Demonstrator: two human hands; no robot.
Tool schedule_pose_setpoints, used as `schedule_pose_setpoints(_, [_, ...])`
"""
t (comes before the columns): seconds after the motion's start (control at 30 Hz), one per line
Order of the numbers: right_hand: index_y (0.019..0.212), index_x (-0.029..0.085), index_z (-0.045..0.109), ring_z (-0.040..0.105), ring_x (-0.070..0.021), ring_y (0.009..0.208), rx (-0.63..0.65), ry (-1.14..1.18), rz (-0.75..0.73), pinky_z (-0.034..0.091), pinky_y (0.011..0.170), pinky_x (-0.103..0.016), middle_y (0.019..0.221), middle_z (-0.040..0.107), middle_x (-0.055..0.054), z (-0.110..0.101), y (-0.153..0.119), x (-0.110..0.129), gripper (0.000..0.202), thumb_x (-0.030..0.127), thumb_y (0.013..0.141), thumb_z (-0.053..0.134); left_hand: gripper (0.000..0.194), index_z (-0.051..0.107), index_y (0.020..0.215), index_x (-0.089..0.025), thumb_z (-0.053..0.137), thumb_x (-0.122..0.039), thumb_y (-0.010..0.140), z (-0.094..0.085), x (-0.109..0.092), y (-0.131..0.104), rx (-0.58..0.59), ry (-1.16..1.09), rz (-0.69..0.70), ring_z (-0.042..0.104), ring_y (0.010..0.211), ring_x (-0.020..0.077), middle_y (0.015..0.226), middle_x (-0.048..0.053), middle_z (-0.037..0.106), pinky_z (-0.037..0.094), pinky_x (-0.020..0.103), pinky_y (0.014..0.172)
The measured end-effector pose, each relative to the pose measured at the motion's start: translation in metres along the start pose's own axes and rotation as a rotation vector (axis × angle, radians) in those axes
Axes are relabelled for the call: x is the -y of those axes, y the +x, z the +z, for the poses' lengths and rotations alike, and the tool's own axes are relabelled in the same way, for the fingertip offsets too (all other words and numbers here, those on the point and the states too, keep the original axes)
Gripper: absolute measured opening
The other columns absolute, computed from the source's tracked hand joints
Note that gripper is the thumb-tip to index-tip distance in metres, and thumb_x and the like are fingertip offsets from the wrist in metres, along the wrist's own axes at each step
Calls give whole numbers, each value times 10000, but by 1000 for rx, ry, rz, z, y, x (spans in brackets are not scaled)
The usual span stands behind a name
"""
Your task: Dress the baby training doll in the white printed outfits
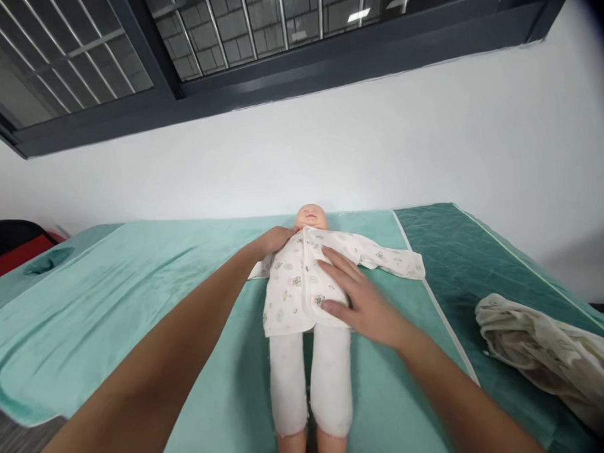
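Observation:
A baby doll lies on its back, its head toward the wall. It wears a white baby shirt with small printed figures, closed down the front, and white padded-looking leg coverings that end above the bare lower legs. At the collar, on the doll's left-side shoulder in view, my left hand has its fingers closed on the shirt's edge; the fingertips are partly hidden. My right hand rests on the shirt's right side with fingers spread. One sleeve stretches out to the right; the other is mostly behind my left arm.
A light green sheet covers the bed under the doll, beside a darker green quilted cover. A crumpled pale cloth lies at the right. Behind are a white wall and a barred window; a red and black object stands far left.

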State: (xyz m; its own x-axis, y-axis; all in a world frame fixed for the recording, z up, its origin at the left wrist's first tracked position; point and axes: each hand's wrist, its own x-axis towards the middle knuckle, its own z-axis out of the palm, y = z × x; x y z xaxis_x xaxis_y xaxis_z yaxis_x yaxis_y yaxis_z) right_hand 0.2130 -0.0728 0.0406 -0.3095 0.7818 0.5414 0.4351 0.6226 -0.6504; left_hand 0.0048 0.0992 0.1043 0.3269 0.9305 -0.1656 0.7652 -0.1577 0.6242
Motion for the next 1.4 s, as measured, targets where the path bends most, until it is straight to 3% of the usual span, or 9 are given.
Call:
schedule_pose_setpoints(0.2, [1493, 356, 415, 190, -282, 1521, 79, -142, -82, 126, 1236, -575, 1621, 295, -12, 0, 0, 6, 576, 430, 948, 588, 410, 689, 887, -192, 387, -462, 948, 15, -7, -11, -272, 60, 63, 644, 1016, 242, 1043, 93, 740, 476, 312, 893])
schedule_pose_setpoints(0.33, [1445, 333, 479, 225, -268, 1511, 28, -147, -69, 183, 1229, -558, 1596, 353, -18, -2, 0, 4, 504, 405, 957, 581, 280, 630, 1063, -228, 407, -366, 964, 32, 7, -61, -586, 0, 274, 598, 1110, 195, 1163, 52, 683, 439, 316, 1006])
schedule_pose_setpoints(0.43, [1444, 323, 481, 199, -261, 1519, 15, -134, -71, 210, 1228, -544, 1608, 329, -18, 3, -3, 3, 494, 396, 963, 569, 231, 604, 1105, -235, 446, -323, 961, 53, 37, -112, -686, -37, 420, 577, 1145, 194, 1175, 54, 648, 441, 340, 1020])
schedule_pose_setpoints(0.6, [1503, 331, 394, 115, -250, 1538, -86, -145, 17, 188, 1237, -541, 1655, 194, -8, 25, -19, 15, 531, 378, 988, 517, 256, 573, 1164, -228, 468, -221, 931, 88, 83, -172, -545, -217, 280, 603, 1073, 207, 1163, 71, 637, 472, 398, 972])
schedule_pose_setpoints(0.7, [1514, 347, 367, 117, -248, 1538, -136, -155, 39, 161, 1243, -540, 1662, 168, -1, 37, -37, 28, 541, 353, 992, 508, 315, 547, 1204, -227, 510, -197, 893, 94, 90, -183, -440, -394, 192, 612, 1053, 208, 1176, 73, 643, 481, 399, 956])
schedule_pose_setpoints(0.8, [1484, 353, 405, 205, -246, 1518, -206, -123, 90, 205, 1234, -524, 1640, 247, -11, 41, -58, 38, 517, 330, 982, 524, 410, 538, 1247, -241, 584, -188, 843, 95, 90, -183, -380, -385, 241, 581, 1118, 221, 1239, 72, 624, 445, 411, 1009])
schedule_pose_setpoints(0.93, [1432, 330, 464, 337, -248, 1458, -323, -66, 170, 286, 1202, -504, 1574, 376, -41, 41, -81, 44, 467, 281, 971, 517, 487, 518, 1256, -236, 628, -149, 790, 95, 90, -184, -412, -324, 342, 560, 1126, 216, 1221, 72, 596, 424, 401, 1027])
schedule_pose_setpoints(1.17, [1351, 272, 531, 502, -242, 1287, -416, -214, 277, 412, 1103, -453, 1360, 542, -82, 48, -86, 38, 462, 176, 899, 533, 338, 562, 1165, -243, 571, -131, 847, 93, 91, -195, -427, -339, 492, 564, 1058, 176, 1126, 49, 564, 449, 343, 975])
schedule_pose_setpoints(1.4, [1279, 260, 570, 615, -192, 981, -402, -223, 297, 513, 893, -369, 1113, 627, -52, 52, -87, 39, 385, 166, 908, 529, 198, 590, 1090, -221, 509, -170, 917, 98, 91, -199, -519, -197, 561, 578, 1005, 180, 1055, 55, 604, 463, 328, 891])
